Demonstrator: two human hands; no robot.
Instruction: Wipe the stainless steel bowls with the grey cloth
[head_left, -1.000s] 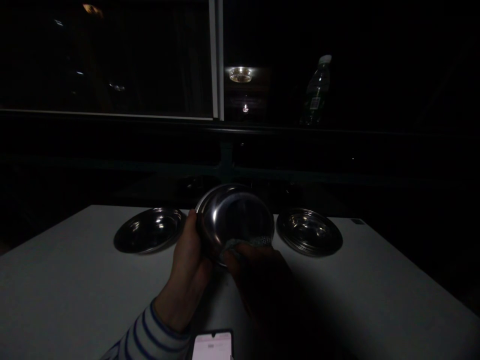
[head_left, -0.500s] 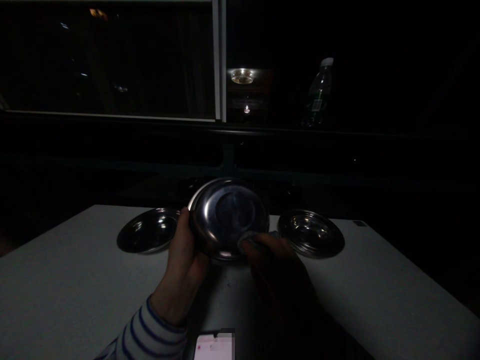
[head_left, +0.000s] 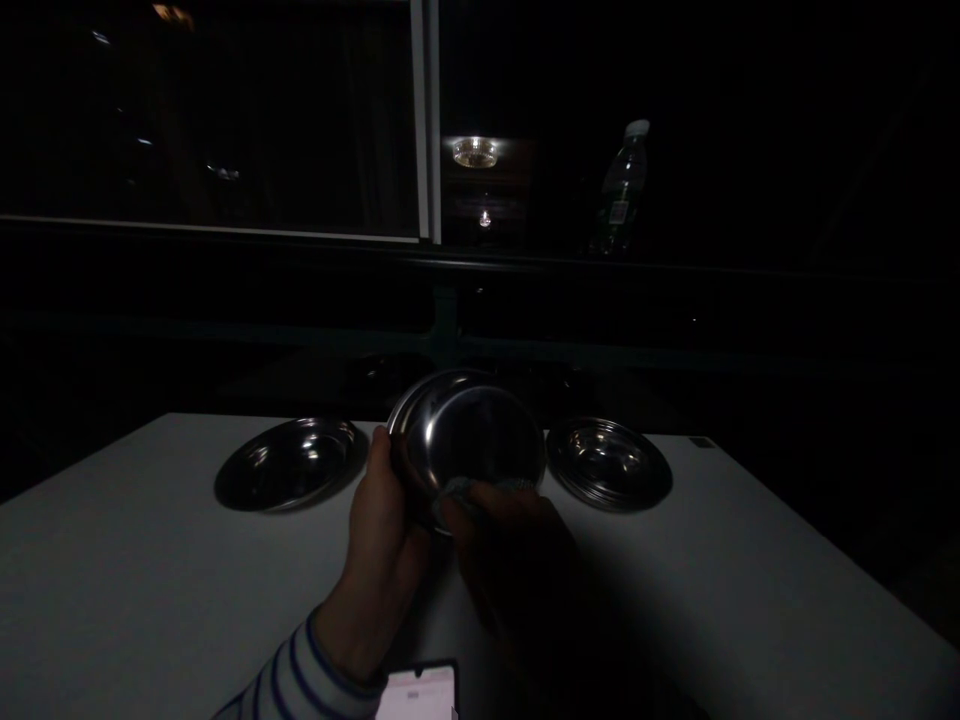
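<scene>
My left hand (head_left: 381, 540) grips a shiny metal plate (head_left: 487, 430) by its left edge, holding it tilted up above the table. In my right hand (head_left: 510, 540) is a bunched greyish cloth (head_left: 457, 487), pressed against the lower part of the plate. Much of that hand lies in deep shadow. To the left, another metal plate (head_left: 285, 465) rests on the table. On the right sits a stack of metal plates (head_left: 609, 463), with several rims showing.
The white table (head_left: 187, 590) ends in front of a dark window. A phone (head_left: 420, 690) with a lit screen lies at the near edge. Beyond the table, a clear bottle (head_left: 624, 190) with a white cap stands near the window. A small dark label (head_left: 701, 442) marks the far right corner.
My right hand has moved the cloth leftward along the lower part of the plate. The held plate has turned slightly in my left hand, and the view has shifted a little.
</scene>
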